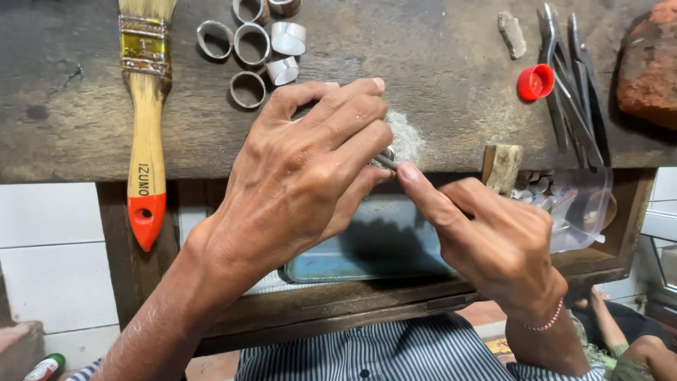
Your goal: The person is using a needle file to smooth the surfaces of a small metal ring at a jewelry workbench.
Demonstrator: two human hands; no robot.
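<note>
At the tabletop's (pixel 437 106) front edge our left hand (pixel 303 176) pinches a small metal ring (pixel 387 156); our right hand (pixel 493 240) grips a thin tool (pixel 386 163) against it. We'd best brace both hands on that edge.

workbench (pixel 437 63): dark worn wood, rough, matt | rings (pixel 252 44) on it: grey metal bands, dull to satiny | paintbrush (pixel 146 120) left of rings: varnished wood handle, glossy orange tip, shiny metal ferrule | cap (pixel 536 82) right of rings: glossy red plastic | pliers (pixel 575 92) beside cap: dull steel
</note>
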